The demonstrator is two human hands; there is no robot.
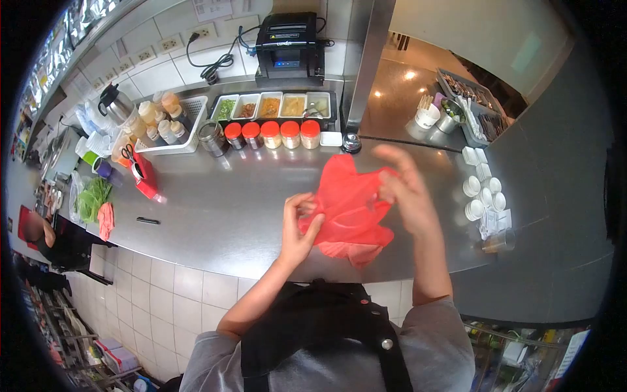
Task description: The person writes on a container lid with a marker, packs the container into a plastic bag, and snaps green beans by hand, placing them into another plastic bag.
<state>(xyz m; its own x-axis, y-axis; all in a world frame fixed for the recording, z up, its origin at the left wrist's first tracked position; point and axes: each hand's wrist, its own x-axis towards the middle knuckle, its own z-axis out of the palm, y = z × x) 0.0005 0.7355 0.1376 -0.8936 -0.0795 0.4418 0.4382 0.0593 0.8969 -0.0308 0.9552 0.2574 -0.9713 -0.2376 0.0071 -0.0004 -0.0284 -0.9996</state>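
both hands are up over the steel counter (215, 215), mid-frame, sharing one red plastic bag (349, 206). left hand (299, 228) pinches the bag's lower left edge, fingers curled closed on the film. right hand (406, 189) grips the upper right corner, fingertips nipped together on it. so the bag's long axis slants from lower left to upper right, strung between the two, each hand equally on it. red-lidded jars (271, 134) line up well above, toward the top of the frame.

Counter (222, 209) bare left of hands; red-lidded jars (271, 134) block rear, cups (482, 196) right.
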